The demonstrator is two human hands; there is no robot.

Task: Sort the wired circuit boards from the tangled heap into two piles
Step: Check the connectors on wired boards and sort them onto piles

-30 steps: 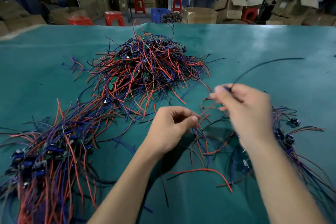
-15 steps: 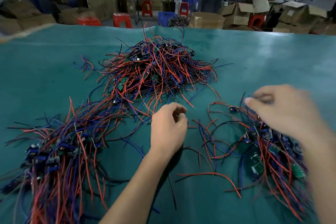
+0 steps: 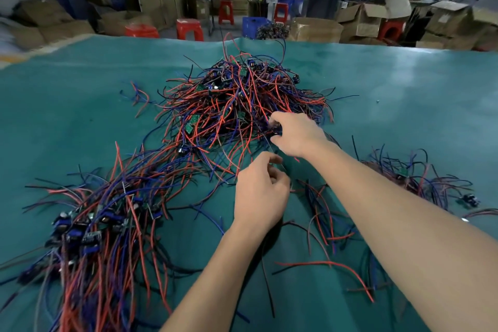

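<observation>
Reaching into the tangled heap of red, blue and black wired green circuit boards at upper centre, the right hand pinches wires at its near edge. The left hand below is curled; whether it holds anything cannot be told. Units look light with limp, snagging leads: grip the rigid board.

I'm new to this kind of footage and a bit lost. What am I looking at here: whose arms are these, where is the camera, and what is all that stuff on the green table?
There is no machine here: a person is working bare-handed, and the one camera sits on their head, looking forward and down. So the arms reaching in from below are their own.

On the green table lies a tangled heap of small circuit boards with red, blue and black wires. A sorted pile lies on the left and a smaller pile on the right.

The right hand reaches into the heap's near edge, fingers curled on its wires. The left hand is curled just below; what it holds, if anything, is unclear.
</observation>
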